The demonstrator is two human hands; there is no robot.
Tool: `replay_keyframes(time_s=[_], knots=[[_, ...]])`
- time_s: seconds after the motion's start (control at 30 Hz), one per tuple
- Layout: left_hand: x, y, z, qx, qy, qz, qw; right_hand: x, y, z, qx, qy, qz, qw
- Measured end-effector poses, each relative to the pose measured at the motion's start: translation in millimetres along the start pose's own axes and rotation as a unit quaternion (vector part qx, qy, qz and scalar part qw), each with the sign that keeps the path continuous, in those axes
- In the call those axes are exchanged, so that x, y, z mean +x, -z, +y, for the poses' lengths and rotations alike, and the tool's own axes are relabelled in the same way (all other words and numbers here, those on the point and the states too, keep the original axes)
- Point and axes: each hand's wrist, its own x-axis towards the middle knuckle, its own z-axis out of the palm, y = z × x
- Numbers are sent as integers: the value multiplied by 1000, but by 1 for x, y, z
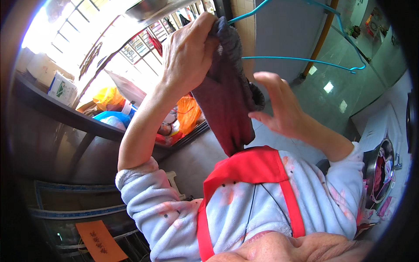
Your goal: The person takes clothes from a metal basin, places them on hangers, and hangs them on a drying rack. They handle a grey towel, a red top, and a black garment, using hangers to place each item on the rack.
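My left hand (188, 54), upper centre, is closed on the gathered grey edge of a dark maroon cloth garment (226, 108). The garment hangs down towards the chest of my red apron (245, 167). A light-blue clothes hanger (301, 59) extends to the right from behind the garment and my left hand; its left end is hidden, so I cannot tell how the two are joined. My right hand (284, 104) is raised just right of the garment, fingers apart and holding nothing. Its thumb tip is close to the garment's side; whether they touch is unclear.
At left, bags, including an orange plastic bag (189, 114), and a white box (62, 88) lie on a ledge by a barred window. A metal basin (391, 170) with cloth and pink hangers stands at right. An orange-brown pole (319, 41) rises at upper right.
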Motion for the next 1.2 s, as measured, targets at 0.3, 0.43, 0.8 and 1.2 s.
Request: replay_keyframes(time_s=[0.3,0.43,0.8,1.2], knots=[[-18,60,-72,1,110,36,993,25,-14,29,440,-148,-75,883],[-46,88,-101,-50,154,4,987,51,35,31,463,-180,-144,856],[-101,103,-126,-267,279,-9,922,93,112,21,60,-31,-175,982],[-110,101,-102,-112,185,-81,973,70,160,11,55,31,-207,976]])
